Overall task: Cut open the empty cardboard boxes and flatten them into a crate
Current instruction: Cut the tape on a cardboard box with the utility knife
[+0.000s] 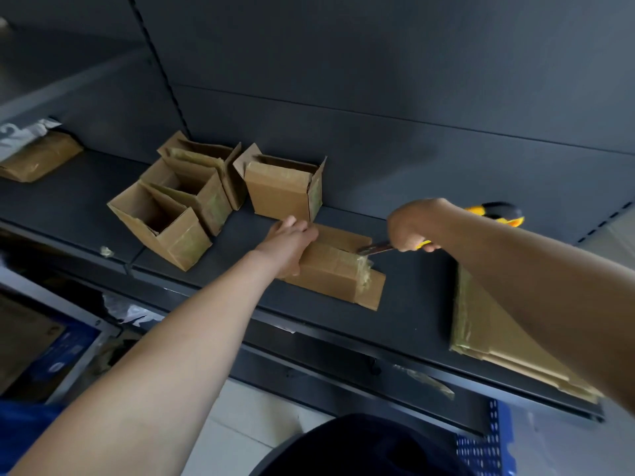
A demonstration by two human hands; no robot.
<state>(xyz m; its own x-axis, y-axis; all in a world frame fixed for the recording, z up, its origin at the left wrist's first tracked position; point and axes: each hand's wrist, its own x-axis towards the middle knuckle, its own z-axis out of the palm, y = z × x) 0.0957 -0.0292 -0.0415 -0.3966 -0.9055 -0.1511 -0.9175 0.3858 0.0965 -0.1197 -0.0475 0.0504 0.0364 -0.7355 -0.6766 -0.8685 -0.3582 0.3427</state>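
Observation:
A small cardboard box point(335, 269) lies on its side on the dark shelf point(405, 304), its taped end facing right. My left hand point(288, 243) presses down on its left end. My right hand point(410, 223) grips a yellow utility knife point(381, 249), and the blade tip touches the taped seam at the box's right end. Several open empty boxes point(178, 207) stand behind and to the left, one of them point(283, 188) just behind my left hand. A stack of flattened cardboard point(491, 331) lies on the shelf under my right forearm.
A blue perforated crate point(486, 444) shows at the bottom right, below the shelf. A second yellow-and-black tool point(498, 213) rests behind my right arm. A taped brown parcel point(39, 158) sits at the far left. Tape scraps point(426, 379) hang on the shelf's front edge.

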